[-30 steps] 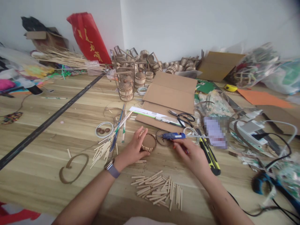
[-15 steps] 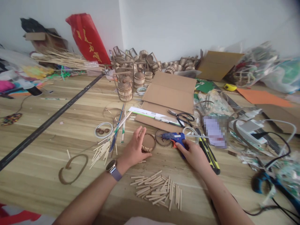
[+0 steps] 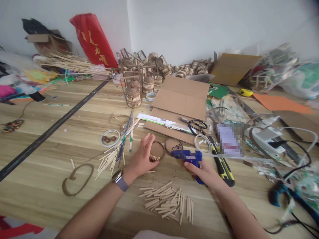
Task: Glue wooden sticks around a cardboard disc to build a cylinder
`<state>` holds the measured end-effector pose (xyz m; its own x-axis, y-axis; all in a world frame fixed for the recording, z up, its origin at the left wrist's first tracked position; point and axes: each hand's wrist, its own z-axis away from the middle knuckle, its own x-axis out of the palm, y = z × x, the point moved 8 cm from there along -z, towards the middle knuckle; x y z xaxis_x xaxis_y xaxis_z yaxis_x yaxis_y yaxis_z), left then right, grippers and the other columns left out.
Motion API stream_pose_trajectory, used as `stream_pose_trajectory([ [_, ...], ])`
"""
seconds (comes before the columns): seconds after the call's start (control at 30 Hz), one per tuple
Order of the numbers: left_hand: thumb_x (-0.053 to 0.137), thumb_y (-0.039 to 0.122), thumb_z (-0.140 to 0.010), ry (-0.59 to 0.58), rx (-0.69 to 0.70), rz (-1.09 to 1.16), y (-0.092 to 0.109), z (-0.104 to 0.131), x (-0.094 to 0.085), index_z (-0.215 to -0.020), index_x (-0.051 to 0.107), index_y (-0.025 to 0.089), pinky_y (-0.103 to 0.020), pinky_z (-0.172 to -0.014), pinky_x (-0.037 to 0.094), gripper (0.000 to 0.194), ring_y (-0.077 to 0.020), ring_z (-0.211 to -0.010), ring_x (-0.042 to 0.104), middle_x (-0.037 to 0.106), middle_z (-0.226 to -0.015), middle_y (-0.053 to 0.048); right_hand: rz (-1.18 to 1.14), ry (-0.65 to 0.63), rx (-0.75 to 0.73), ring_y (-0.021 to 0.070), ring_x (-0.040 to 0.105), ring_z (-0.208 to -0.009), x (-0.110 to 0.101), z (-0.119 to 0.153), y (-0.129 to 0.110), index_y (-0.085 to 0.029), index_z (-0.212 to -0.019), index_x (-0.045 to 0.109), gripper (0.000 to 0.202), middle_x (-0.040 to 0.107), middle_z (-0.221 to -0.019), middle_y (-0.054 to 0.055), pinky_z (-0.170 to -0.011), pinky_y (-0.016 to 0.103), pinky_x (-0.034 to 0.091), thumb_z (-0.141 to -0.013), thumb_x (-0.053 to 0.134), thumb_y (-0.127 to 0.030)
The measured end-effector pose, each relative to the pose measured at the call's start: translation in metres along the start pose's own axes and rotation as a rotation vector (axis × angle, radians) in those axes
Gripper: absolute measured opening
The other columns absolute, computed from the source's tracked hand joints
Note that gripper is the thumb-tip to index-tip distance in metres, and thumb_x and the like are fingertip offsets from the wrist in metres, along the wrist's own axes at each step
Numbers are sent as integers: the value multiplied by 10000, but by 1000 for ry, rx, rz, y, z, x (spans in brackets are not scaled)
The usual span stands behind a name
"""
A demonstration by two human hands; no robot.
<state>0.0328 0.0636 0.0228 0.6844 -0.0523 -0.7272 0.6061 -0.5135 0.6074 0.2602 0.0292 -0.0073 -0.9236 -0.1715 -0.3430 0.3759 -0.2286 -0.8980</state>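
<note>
A round ring (image 3: 163,151) with several short sticks (image 3: 155,158) standing along its near left edge lies in the middle. My left hand (image 3: 142,155) curves around the ring's left side, fingers and thumb spread, the thumb by the sticks. In my right hand (image 3: 203,172) is a blue glue gun (image 3: 185,154), its nozzle pointing left towards the ring. A second thin ring (image 3: 173,145) lies just behind the nozzle. Many cut sticks (image 3: 168,202) are heaped nearer to me, between my forearms.
Behind are scissors (image 3: 195,125), a ruler (image 3: 161,121) and cardboard (image 3: 183,96). A yellow and black cutter (image 3: 223,167) and a tape roll (image 3: 202,143) lie right. Small lidded baskets (image 3: 133,96) stand at the back. Longer sticks (image 3: 108,161) lie left.
My right hand has lowered the glue gun towards me and turned it more level, uncovering the second ring. My left hand has shifted very slightly left.
</note>
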Motion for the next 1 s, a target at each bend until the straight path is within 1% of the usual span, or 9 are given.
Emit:
stream_pose_trajectory([
  [0.1, 783, 120, -695, 1, -1, 11, -1, 0, 0, -1512, -43, 335, -565, -1077, 422, 1182, -386, -1395, 350, 160, -1547, -188, 123, -7, -74, 111, 406, -462, 3, 6, -18, -203, -755, 587, 356, 448, -535, -52, -418, 228, 358, -781, 593, -557],
  [0.2, 777, 119, -698, -7, -9, 17, -2, 0, 0, -1513, -29, 325, -557, -1086, 414, 1165, -380, -1386, 371, 158, -1552, -189, 216, 10, -166, 146, 497, -531, 7, 11, -34, -200, -761, 616, 303, 558, -590, -14, -493, 252, 442, -792, 577, -499],
  [0.3, 789, 115, -684, -11, -25, 14, -3, 0, 1, -1511, -27, 320, -563, -1090, 407, 1180, -381, -1389, 366, 164, -1546, -191, 268, 4, -220, 192, 587, -629, 12, 13, -40, -194, -801, 648, 284, 667, -696, 29, -586, 288, 504, -796, 556, -462],
  [0.43, 790, 113, -684, -6, -26, 15, -2, -1, 0, -1513, -20, 323, -565, -1097, 402, 1177, -377, -1399, 351, 174, -1544, -185, 316, -25, -264, 218, 634, -689, 20, 15, -44, -193, -851, 679, 286, 721, -787, 52, -635, 308, 528, -808, 536, -437],
  [0.6, 799, 119, -679, -4, -28, 3, -2, -1, 0, -1512, -25, 327, -560, -1093, 410, 1191, -373, -1397, 356, 180, -1541, -185, 398, -21, -314, 206, 629, -642, 24, 17, -46, -195, -762, 663, 294, 703, -726, 52, -615, 291, 514, -823, 509, -438],
  [0.73, 801, 119, -679, -7, -26, -1, -1, -1, 0, -1509, -28, 321, -569, -1092, 402, 1191, -381, -1395, 360, 176, -1543, -194, 430, -8, -336, 204, 635, -656, 25, 17, -46, -195, -786, 665, 308, 698, -740, 53, -635, 289, 514, -830, 506, -456],
  [0.87, 800, 115, -681, -4, -27, 9, -1, -1, -1, -1512, 0, 308, -560, -1103, 392, 1169, -375, -1387, 378, 189, -1544, -194, 452, -23, -323, 207, 642, -668, 26, 16, -42, -198, -801, 662, 336, 702, -758, 58, -641, 291, 516, -838, 500, -490],
  [1.0, 803, 111, -676, -5, -27, 16, -1, -1, -1, -1517, 16, 289, -557, -1111, 386, 1166, -379, -1382, 385, 194, -1541, -199, 460, -39, -298, 235, 666, -718, 28, 15, -37, -180, -854, 682, 377, 721, -812, 85, -678, 325, 533, -841, 494, -505],
])
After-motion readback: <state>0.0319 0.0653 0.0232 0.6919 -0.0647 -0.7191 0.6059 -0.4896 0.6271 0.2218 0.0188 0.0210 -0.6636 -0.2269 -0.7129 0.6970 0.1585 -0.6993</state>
